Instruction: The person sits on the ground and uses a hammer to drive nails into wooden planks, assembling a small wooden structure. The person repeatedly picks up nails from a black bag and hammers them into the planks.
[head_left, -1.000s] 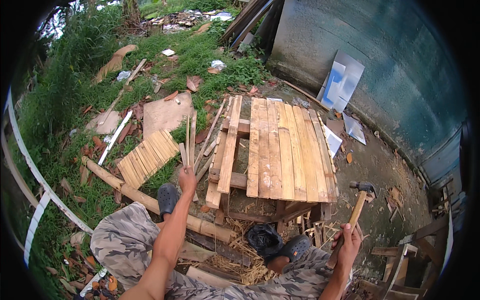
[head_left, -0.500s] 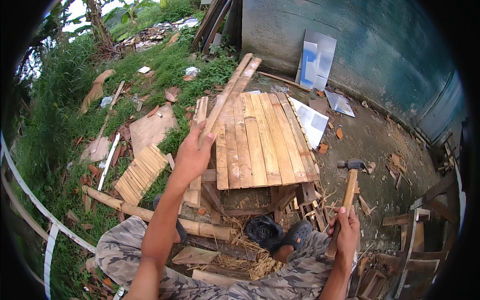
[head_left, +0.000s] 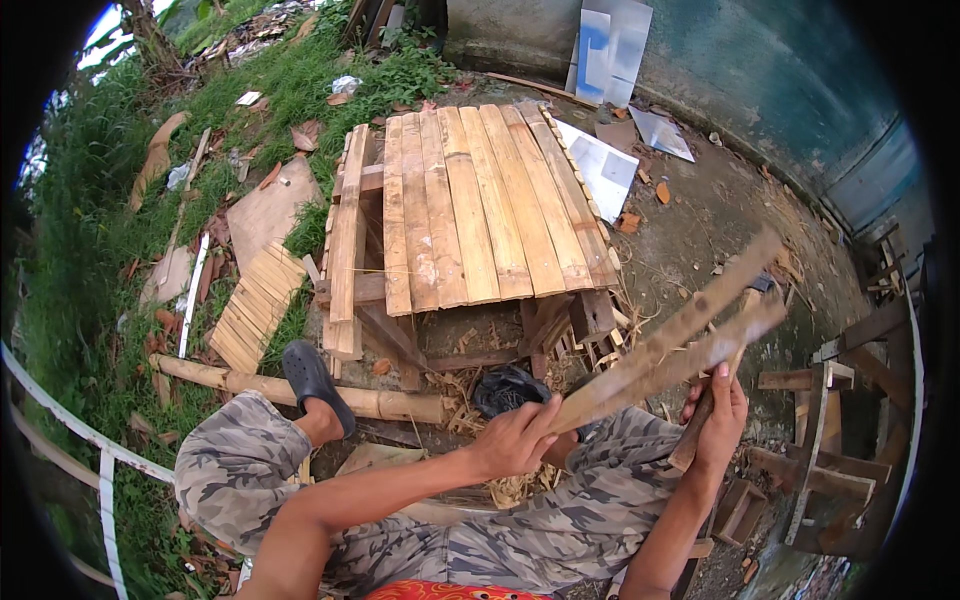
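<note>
Two flat wooden slats point(head_left: 690, 309) are gripped at their near ends by my left hand point(head_left: 512, 438), closed in front of my lap. They fan slightly apart and point up to the right, passing in front of the hammer point(head_left: 690, 448). My right hand point(head_left: 722, 412) is wrapped round the hammer's wooden handle; much of its head is hidden behind the slats. Ahead of me stands a low wooden bench point(head_left: 480, 210) topped with side-by-side slats. Along its left side a gap shows the frame, with a narrow strip of boards beyond.
A bamboo pole point(head_left: 375, 402) lies near my feet, beside a black plastic bag point(head_left: 505, 390) and shavings. On the grass at left rests a small slatted panel point(head_left: 257, 310). Wooden frames point(head_left: 820, 440) stand at right. A blue-green wall point(head_left: 750, 90) rises behind.
My left hand has swung the two slats from over the bench's far left down and right, across the hammer. My right hand still holds the hammer. The view has shifted downward.
</note>
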